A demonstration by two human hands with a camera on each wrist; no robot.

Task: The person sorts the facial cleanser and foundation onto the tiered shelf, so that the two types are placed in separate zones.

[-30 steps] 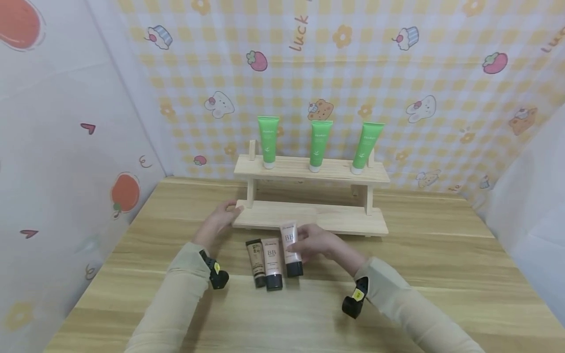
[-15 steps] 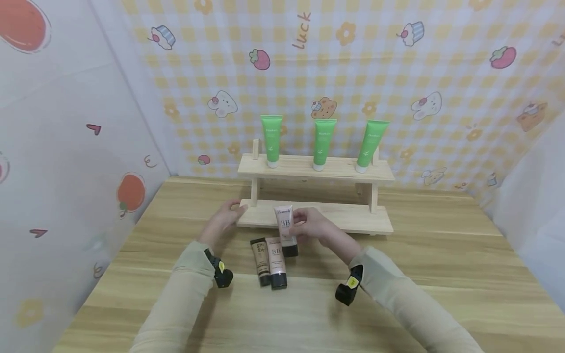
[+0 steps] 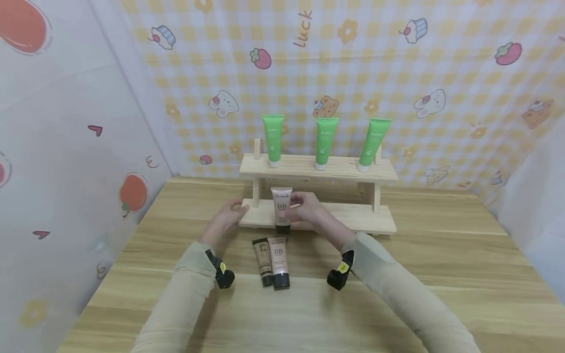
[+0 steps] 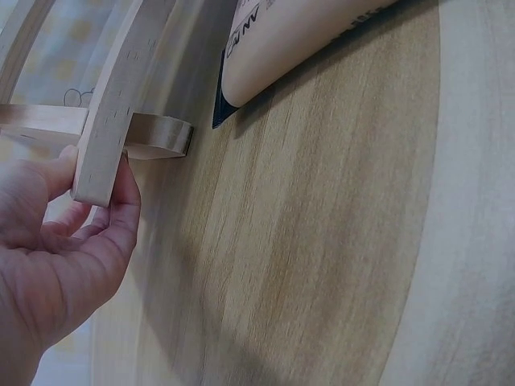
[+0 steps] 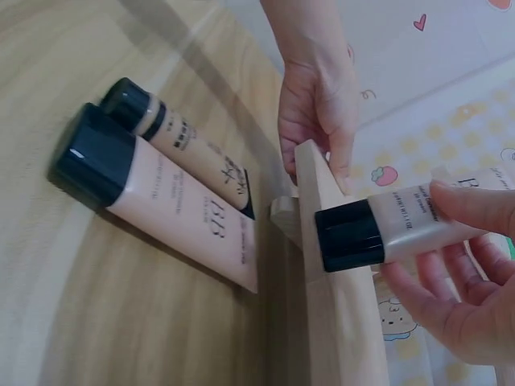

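The lower shelf (image 3: pixel 353 216) is pinched at one end by the left hand (image 3: pixel 227 218). By the right hand (image 3: pixel 306 210), a tube (image 3: pixel 281 202) is gripped upright, cap down, at the front edge; both forearms (image 3: pixel 187 289) are stretched forward.

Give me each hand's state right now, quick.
Left hand: closed, holding the pale wooden two-tier stand's lower board.
Right hand: closed, holding a pale pink squeeze tube with a black cap.

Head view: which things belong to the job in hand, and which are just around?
Likely the job:
held BB tube, in the right hand
wooden stand, gripped by the left hand
second BB tube and brown tube, lying on the table

Likely just around:
three green tubes standing atop the stand
checked backdrop
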